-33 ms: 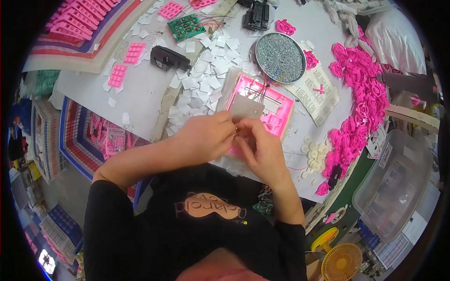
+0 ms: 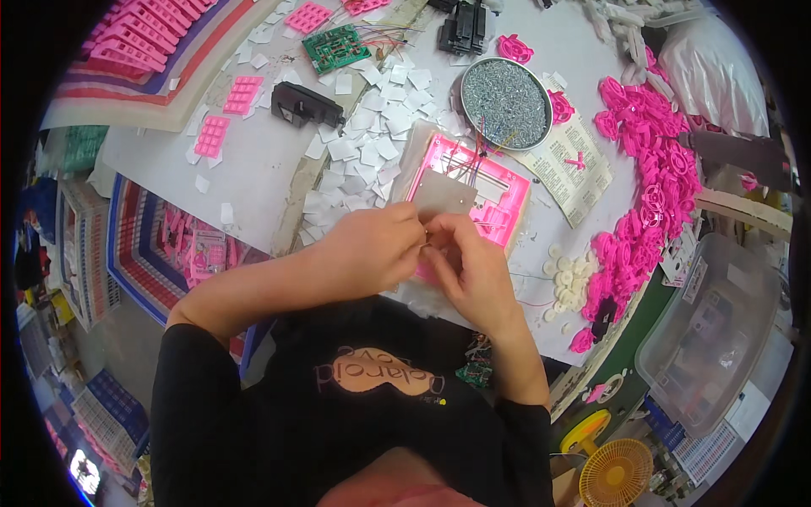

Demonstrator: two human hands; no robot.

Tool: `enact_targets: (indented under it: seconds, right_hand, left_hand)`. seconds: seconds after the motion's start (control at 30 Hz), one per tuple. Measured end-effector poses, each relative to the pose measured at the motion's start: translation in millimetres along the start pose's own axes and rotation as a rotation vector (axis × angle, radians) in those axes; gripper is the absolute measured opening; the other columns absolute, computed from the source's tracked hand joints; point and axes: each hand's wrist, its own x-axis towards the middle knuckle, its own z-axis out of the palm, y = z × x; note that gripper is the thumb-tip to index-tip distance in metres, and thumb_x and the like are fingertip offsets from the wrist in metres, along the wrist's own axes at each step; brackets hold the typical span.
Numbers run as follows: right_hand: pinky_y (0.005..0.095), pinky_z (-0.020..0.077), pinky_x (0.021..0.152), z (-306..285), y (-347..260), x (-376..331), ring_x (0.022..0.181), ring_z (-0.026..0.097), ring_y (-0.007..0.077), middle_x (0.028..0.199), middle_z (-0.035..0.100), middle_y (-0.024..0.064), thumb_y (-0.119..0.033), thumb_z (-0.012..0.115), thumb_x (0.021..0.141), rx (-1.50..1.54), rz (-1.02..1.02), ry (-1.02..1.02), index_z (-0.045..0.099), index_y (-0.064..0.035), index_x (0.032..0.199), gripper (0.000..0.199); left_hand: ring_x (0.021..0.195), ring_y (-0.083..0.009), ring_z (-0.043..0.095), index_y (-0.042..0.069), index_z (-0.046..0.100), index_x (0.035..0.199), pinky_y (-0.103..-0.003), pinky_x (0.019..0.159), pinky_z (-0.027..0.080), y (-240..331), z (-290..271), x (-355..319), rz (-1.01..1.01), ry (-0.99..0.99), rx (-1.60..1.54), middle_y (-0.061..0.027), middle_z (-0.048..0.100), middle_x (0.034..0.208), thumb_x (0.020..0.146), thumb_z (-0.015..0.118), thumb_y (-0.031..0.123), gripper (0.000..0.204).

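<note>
My left hand (image 2: 372,245) and my right hand (image 2: 470,266) meet fingertip to fingertip over the near edge of a pink plastic housing (image 2: 517,188). Both are closed in a pinch; whatever lies between the fingers is too small and covered to name. A flat grey plate (image 2: 441,193) rests on the housing just beyond my fingertips. Thin coloured wires (image 2: 480,150) rise from the housing's far side, and its near left part is hidden by my hands. Under the housing is a light pad with clear plastic film (image 2: 420,297) around it.
Beyond the housing stands a round tin of small screws (image 2: 505,103), beside a printed sheet (image 2: 568,173). White square pieces (image 2: 372,144) lie scattered leftward, near a black plastic part (image 2: 306,106) and a green circuit board (image 2: 335,49). Rightward are pink parts (image 2: 646,186) and cream discs (image 2: 571,279).
</note>
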Motion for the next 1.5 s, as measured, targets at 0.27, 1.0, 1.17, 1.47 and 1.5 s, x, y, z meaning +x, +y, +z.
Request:
enact_targets:
  seconds: [0.27, 1.0, 1.17, 1.47, 1.5]
  right_hand:
    - [0.0250, 0.0447, 0.056, -4, 11, -3, 0.060, 0.059, 0.0087, 0.083, 0.066, 0.0049, -0.001, 0.068, 0.091, 0.315, 0.145, -0.006, 0.053, -0.0057, 0.113, 0.027]
    - [0.0303, 0.0556, 0.062, 14, -5, -19, 0.073, 0.069, 0.0186, 0.098, 0.067, 0.0142, 0.006, 0.071, 0.084, 0.122, -0.046, 0.326, 0.069, 0.0027, 0.100, 0.016]
    - [0.0292, 0.0586, 0.068, 24, 0, -28, 0.081, 0.073, 0.0213, 0.103, 0.072, 0.0168, 0.006, 0.071, 0.084, 0.225, -0.016, 0.419, 0.069, 0.0038, 0.100, 0.016]
    - [0.0331, 0.0573, 0.067, 30, 10, -25, 0.082, 0.071, 0.0261, 0.102, 0.072, 0.0143, 0.003, 0.076, 0.080, -0.140, -0.272, 0.440, 0.070, 0.0007, 0.094, 0.016]
    - [0.0333, 0.0566, 0.066, 29, 11, -23, 0.083, 0.070, 0.0258, 0.103, 0.072, 0.0131, 0.003, 0.077, 0.078, -0.198, -0.325, 0.416, 0.070, 0.0000, 0.094, 0.018]
  left_hand:
    - [0.063, -0.0152, 0.049, 0.003, 0.068, 0.092, -0.028, 0.058, 0.040, -6, -18, 4, -0.046, 0.003, -0.209, -0.0053, 0.060, 0.084, 0.081, 0.070, 0.002, 0.011]
    - [0.071, -0.0080, 0.057, 0.004, 0.066, 0.095, -0.024, 0.062, 0.045, 4, 10, -5, -0.412, 0.005, -0.859, -0.0020, 0.062, 0.087, 0.091, 0.067, 0.004, 0.003]
    - [0.067, -0.0059, 0.051, 0.002, 0.065, 0.096, -0.023, 0.058, 0.040, 14, 19, -5, -0.102, 0.144, -0.381, -0.0037, 0.058, 0.090, 0.089, 0.067, -0.001, 0.008]
    - [0.060, -0.0059, 0.057, -0.001, 0.066, 0.098, -0.021, 0.051, 0.041, 10, -5, 12, -0.527, -0.116, -0.513, -0.0050, 0.066, 0.077, 0.092, 0.064, 0.005, 0.008]
    - [0.059, -0.0061, 0.058, -0.002, 0.066, 0.098, -0.022, 0.050, 0.042, 8, -8, 15, -0.613, -0.154, -0.633, -0.0049, 0.067, 0.076, 0.093, 0.064, 0.006, 0.010]
